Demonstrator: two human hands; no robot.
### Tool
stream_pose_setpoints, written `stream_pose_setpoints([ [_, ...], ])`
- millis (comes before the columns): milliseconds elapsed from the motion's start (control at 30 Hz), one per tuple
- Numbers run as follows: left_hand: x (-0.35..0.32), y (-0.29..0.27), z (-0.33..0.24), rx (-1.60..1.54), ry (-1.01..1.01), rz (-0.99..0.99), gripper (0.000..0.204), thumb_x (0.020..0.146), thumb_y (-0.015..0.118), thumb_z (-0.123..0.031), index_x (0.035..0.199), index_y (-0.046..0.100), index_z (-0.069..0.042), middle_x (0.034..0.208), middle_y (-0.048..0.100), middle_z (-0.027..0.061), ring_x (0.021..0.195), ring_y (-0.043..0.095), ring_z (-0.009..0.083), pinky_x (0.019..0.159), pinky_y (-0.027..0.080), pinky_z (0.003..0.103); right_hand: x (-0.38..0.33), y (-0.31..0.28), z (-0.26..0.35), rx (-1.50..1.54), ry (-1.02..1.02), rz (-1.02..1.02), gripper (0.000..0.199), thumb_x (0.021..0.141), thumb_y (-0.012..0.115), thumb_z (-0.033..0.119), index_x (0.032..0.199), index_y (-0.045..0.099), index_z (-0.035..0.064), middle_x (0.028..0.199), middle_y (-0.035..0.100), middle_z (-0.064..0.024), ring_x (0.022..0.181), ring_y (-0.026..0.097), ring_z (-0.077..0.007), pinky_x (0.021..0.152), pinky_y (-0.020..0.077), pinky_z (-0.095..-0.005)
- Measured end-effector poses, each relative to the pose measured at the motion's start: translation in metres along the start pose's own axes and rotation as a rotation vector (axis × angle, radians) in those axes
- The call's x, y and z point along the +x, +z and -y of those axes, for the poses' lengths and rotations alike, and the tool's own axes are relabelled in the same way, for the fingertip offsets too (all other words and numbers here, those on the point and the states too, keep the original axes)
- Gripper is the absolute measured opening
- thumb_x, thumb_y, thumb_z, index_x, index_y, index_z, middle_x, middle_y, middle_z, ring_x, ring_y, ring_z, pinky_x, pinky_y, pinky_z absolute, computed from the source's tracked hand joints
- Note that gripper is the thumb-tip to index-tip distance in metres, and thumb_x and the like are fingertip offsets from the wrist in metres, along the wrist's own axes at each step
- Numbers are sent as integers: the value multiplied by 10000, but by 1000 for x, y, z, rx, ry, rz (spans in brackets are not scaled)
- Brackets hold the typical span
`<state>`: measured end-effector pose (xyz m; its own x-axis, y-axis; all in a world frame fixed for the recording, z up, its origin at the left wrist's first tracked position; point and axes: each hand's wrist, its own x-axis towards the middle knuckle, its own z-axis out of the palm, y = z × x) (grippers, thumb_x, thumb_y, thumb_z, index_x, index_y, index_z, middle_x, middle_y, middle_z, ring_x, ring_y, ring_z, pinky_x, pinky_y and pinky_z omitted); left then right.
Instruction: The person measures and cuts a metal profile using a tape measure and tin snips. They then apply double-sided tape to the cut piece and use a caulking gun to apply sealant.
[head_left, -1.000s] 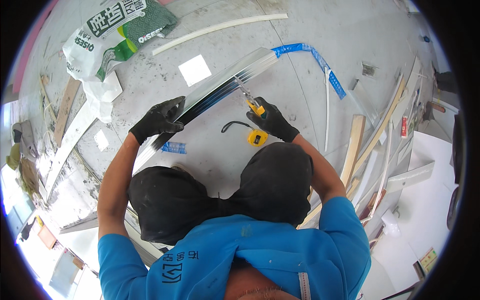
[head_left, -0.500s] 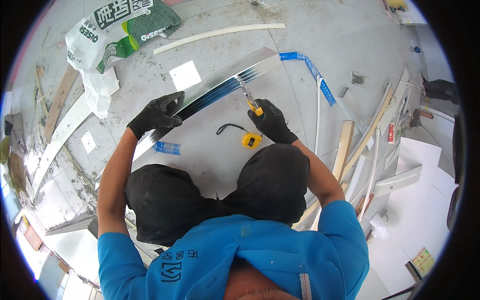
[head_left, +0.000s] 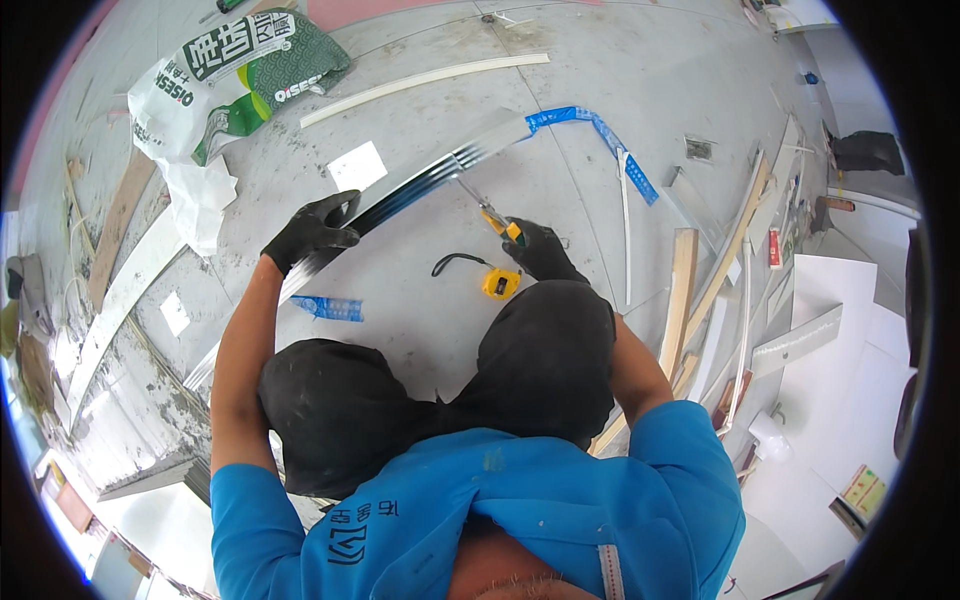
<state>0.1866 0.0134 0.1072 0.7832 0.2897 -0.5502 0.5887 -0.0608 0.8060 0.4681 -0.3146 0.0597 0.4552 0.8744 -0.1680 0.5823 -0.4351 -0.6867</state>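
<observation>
My left hand (head_left: 312, 232), in a black work glove, is closed around a long shiny metal profile (head_left: 420, 182) with lengthwise ridges, which slants up to the right and is blurred toward its far end. In my right hand (head_left: 543, 250), also gloved, are yellow-handled snips (head_left: 488, 212) with a silver head. Their tip lies just beside the profile's near edge; whether it touches I cannot tell. Blue film (head_left: 600, 142) trails from the far end of the profile. Between my knees and the profile, a yellow tape measure (head_left: 501, 284) with a black strap rests on the floor.
A green-and-white bag (head_left: 250, 70) lies at the far left. Beyond the profile is a thin white strip (head_left: 430, 86). Wooden battens (head_left: 680, 290) and metal offcuts crowd the right side. A scrap of blue film (head_left: 332, 308) lies near my left knee, and a white square (head_left: 357, 165) beyond the profile.
The snips' tip has moved off the profile's ridged face, down toward my body. The profile has turned slightly, and its far end has come lower. My left hand keeps its hold.
</observation>
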Motion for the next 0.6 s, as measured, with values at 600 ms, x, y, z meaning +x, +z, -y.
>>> stream_pose_setpoints([
  [600, -2, 12, 0, 425, 74, -231, 913, 646, 870, -341, 1396, 454, -26, 1202, 573, 167, 1090, 571, 304, 964, 460, 373, 35, 46, -30, 403, 202, 217, 247, 898, 661, 206, 1091, 621, 57, 1091, 657, -133, 1020, 655, -286, 891, 528, -402],
])
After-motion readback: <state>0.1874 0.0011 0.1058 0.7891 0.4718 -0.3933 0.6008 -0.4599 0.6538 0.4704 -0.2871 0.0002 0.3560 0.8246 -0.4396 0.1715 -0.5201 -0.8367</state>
